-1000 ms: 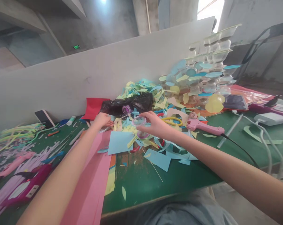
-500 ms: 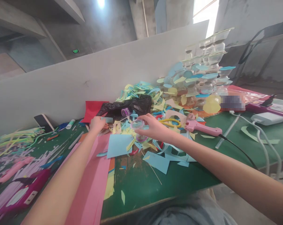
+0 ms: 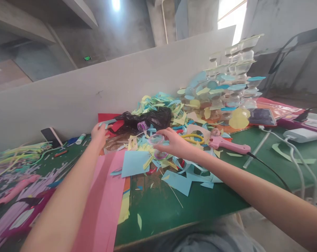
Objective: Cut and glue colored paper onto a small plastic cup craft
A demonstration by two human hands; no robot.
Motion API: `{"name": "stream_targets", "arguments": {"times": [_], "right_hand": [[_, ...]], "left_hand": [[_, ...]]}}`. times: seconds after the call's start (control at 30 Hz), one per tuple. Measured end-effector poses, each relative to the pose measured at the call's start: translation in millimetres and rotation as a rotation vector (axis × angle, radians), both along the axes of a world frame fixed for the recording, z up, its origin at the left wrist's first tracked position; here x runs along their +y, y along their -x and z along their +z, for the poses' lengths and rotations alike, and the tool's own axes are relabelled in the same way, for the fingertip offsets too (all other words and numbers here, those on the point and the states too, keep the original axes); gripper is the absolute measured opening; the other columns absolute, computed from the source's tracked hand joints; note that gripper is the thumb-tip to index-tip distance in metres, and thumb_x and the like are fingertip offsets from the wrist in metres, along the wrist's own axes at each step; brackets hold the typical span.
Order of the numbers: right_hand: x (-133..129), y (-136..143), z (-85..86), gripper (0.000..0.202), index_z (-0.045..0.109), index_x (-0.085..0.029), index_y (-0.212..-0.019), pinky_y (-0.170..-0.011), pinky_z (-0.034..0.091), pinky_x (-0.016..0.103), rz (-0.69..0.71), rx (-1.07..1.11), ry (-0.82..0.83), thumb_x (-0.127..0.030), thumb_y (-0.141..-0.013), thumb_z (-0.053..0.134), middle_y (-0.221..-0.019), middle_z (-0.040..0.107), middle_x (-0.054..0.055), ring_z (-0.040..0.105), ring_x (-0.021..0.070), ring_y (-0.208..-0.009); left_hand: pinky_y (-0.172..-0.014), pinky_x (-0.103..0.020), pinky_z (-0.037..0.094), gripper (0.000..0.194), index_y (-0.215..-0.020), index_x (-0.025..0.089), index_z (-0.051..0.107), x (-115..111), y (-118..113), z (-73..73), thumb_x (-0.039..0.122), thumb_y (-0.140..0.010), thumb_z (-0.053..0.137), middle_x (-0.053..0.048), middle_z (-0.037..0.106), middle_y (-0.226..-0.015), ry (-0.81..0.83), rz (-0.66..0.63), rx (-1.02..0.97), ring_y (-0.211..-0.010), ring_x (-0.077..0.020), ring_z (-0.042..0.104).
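My left hand [image 3: 98,136] is closed on a light blue paper piece [image 3: 107,122], in front of the red sheet [image 3: 109,117] by the partition. To its right, my right hand [image 3: 172,142] pinches the rim of a clear plastic cup [image 3: 155,139] between thumb and fingers. Purplish clear plastic [image 3: 160,154] shows just below that cup; whether the two are joined I cannot tell. Around and under it lie blue and yellow paper scraps. A flat blue paper sheet [image 3: 135,163] lies between my arms, partly over pink sheets [image 3: 103,203].
A pink hot glue gun [image 3: 229,144] and yellow-handled scissors [image 3: 193,138] lie right of the scraps. Behind stand stacked clear cups with paper discs [image 3: 237,85]. A black plastic bag [image 3: 158,118] sits mid-table. White cables [image 3: 296,164] hang at right; pale purple sticks [image 3: 34,203] spread left.
My left hand has moved left and slightly up, carrying the blue paper away from the scrap pile. My right hand keeps its grip on the cup in nearly the same place.
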State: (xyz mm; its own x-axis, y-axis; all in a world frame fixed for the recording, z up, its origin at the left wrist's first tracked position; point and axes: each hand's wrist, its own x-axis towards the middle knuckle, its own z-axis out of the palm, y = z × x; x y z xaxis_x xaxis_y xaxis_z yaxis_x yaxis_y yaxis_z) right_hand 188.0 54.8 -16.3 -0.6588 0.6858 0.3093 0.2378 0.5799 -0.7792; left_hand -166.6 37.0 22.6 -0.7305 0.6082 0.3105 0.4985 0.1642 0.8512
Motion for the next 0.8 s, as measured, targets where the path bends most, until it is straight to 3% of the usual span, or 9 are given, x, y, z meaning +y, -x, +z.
{"name": "stream_targets", "arguments": {"times": [0.13, 0.23, 0.37, 0.47, 0.53, 0.63, 0.7, 0.8], "right_hand": [[0, -2, -0.5, 0.055, 0.052, -0.021, -0.13, -0.093, 0.048, 0.038, 0.0, 0.006, 0.01, -0.047, -0.083, 0.062, -0.125, 0.051, 0.011, 0.052, 0.0256, -0.117], [0, -2, 0.2, 0.054, 0.051, -0.021, -0.13, -0.094, 0.047, 0.038, 0.005, 0.015, 0.009, -0.047, -0.084, 0.062, -0.125, 0.051, 0.01, 0.052, 0.0251, -0.117], [0, 1, -1.8, 0.052, 0.054, -0.018, -0.127, -0.096, 0.045, 0.039, -0.011, 0.02, -0.032, -0.043, -0.083, 0.064, -0.12, 0.053, 0.01, 0.052, 0.0251, -0.115], [2, 5, -7.1, 0.048, 0.056, -0.018, -0.124, -0.094, 0.046, 0.039, -0.001, 0.026, -0.086, -0.042, -0.083, 0.064, -0.113, 0.053, 0.009, 0.052, 0.0245, -0.11], [3, 7, -10.3, 0.047, 0.058, -0.017, -0.122, -0.091, 0.046, 0.039, 0.006, 0.021, -0.124, -0.04, -0.082, 0.064, -0.108, 0.053, 0.009, 0.052, 0.0244, -0.105], [4, 8, -11.2, 0.042, 0.06, -0.016, -0.117, -0.087, 0.047, 0.039, 0.019, 0.022, -0.16, -0.036, -0.08, 0.065, -0.107, 0.053, 0.009, 0.051, 0.0255, -0.103], [3, 7, -9.6, 0.04, 0.06, -0.017, -0.116, -0.087, 0.047, 0.039, 0.03, 0.024, -0.157, -0.034, -0.08, 0.065, -0.109, 0.053, 0.01, 0.05, 0.0263, -0.106], [0, 5, -6.8, 0.045, 0.057, -0.017, -0.121, -0.087, 0.047, 0.039, 0.022, -0.002, -0.124, -0.036, -0.081, 0.065, -0.109, 0.053, 0.01, 0.052, 0.0263, -0.106]], "left_hand": [[-0.072, -0.022, 0.056, 0.012, -0.096, 0.023, 0.047, 34, -32, 1.8, 0.017, -0.089, 0.04, -0.004, 0.073, -0.085, -0.206, -0.105, -0.158, -0.09, -0.013, 0.071], [-0.081, -0.026, 0.056, 0.01, -0.084, 0.021, 0.045, 53, -70, 7.9, 0.014, -0.088, 0.041, -0.004, 0.072, -0.083, -0.268, -0.239, -0.234, -0.09, -0.0128, 0.071], [-0.085, -0.031, 0.055, 0.003, -0.084, 0.02, 0.05, 59, -130, 16.6, 0.021, -0.087, 0.052, -0.003, 0.072, -0.081, -0.287, -0.43, -0.267, -0.084, -0.0146, 0.071], [-0.085, -0.033, 0.054, 0.008, -0.091, 0.018, 0.056, 53, -170, 18.7, 0.024, -0.087, 0.054, -0.004, 0.071, -0.077, -0.238, -0.688, -0.249, -0.082, -0.0162, 0.07], [-0.081, -0.03, 0.053, 0.014, -0.097, 0.019, 0.06, 45, -191, 17.4, 0.026, -0.088, 0.052, -0.005, 0.072, -0.077, -0.141, -0.756, -0.103, -0.082, -0.0174, 0.07], [-0.066, -0.027, 0.05, 0.019, -0.1, 0.024, 0.065, 29, -214, 14.7, 0.028, -0.09, 0.05, -0.004, 0.072, -0.078, 0.039, -0.833, 0.34, -0.068, -0.0171, 0.067], [-0.063, -0.026, 0.047, 0.017, -0.099, 0.025, 0.067, 16, -222, 16.3, 0.026, -0.088, 0.054, -0.005, 0.069, -0.073, 0.044, -0.751, 0.647, -0.069, -0.019, 0.066], [-0.065, -0.025, 0.044, 0.021, -0.106, 0.023, 0.067, -4, -213, 28.5, 0.025, -0.088, 0.056, -0.006, 0.066, -0.071, -0.062, -0.473, 0.894, -0.082, -0.0242, 0.067]]}}
